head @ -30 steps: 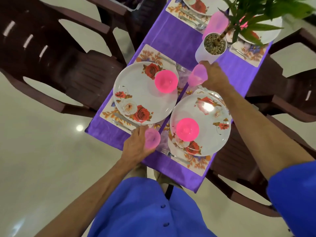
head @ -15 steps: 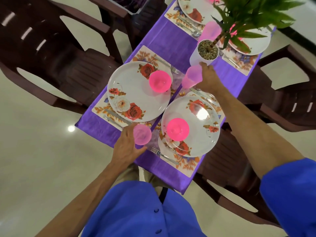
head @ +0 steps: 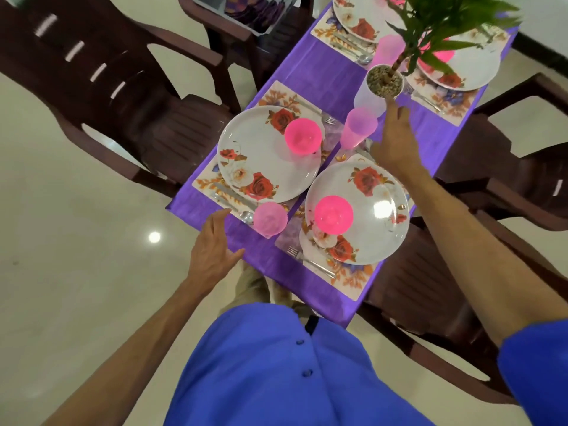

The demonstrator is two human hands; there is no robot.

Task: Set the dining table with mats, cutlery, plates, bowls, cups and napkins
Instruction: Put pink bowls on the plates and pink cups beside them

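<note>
Two floral plates (head: 264, 167) (head: 378, 222) lie on floral mats on the purple tablecloth (head: 325, 78), each with a bright pink bowl (head: 302, 136) (head: 333, 214) on it. A pale pink cup (head: 270, 219) stands at the near left mat, beside a spoon (head: 246, 216). My left hand (head: 213, 250) hovers just left of it, fingers spread, holding nothing. A second pale pink cup (head: 358, 128) stands between the two near settings. My right hand (head: 396, 139) is just right of it, fingers straight and empty. A fork (head: 310, 261) lies on the near right mat.
A white pot (head: 379, 87) with a green plant stands mid-table, right behind my right hand. Two more set places with plates (head: 353, 23) and a cup (head: 388, 52) are at the far end. Dark brown chairs (head: 129, 96) flank the table. A tray (head: 246, 10) sits on a far chair.
Both hands held the pale pink cups earlier. Now the cups stand on the table and both hands have let go and drawn slightly away.
</note>
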